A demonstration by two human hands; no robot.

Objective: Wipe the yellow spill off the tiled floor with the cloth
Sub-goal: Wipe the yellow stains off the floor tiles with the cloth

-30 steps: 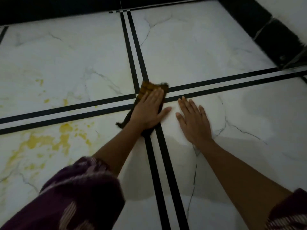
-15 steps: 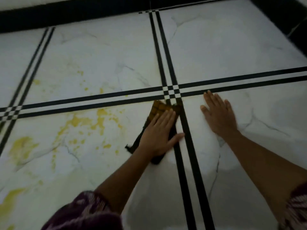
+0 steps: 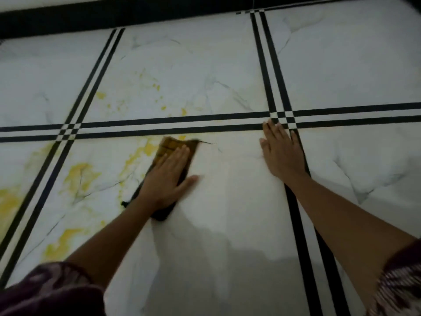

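Note:
A dark cloth (image 3: 174, 145) with a yellow-brown checked end lies flat on the white marble tile. My left hand (image 3: 167, 176) presses down on it, palm flat, fingers together, and covers most of it. Yellow spill (image 3: 78, 175) spreads in patches and streaks just left of the cloth, with more yellow at the far left (image 3: 9, 204) and lower left (image 3: 60, 241). Small yellow specks (image 3: 157, 87) dot the tile beyond the black stripes. My right hand (image 3: 281, 151) rests flat on the floor to the right, fingers spread, touching nothing else.
Double black stripes (image 3: 159, 124) cross the floor sideways just beyond the hands. Others run away from me at left (image 3: 68, 137) and right (image 3: 296, 213). A black skirting band (image 3: 114, 14) edges the far side. My patterned sleeves fill the bottom corners.
My left hand has slid the cloth leftward off the stripe crossing onto the stained tile, reaching the yellow streaks. My right hand stays planted by the crossing. The view has swung left.

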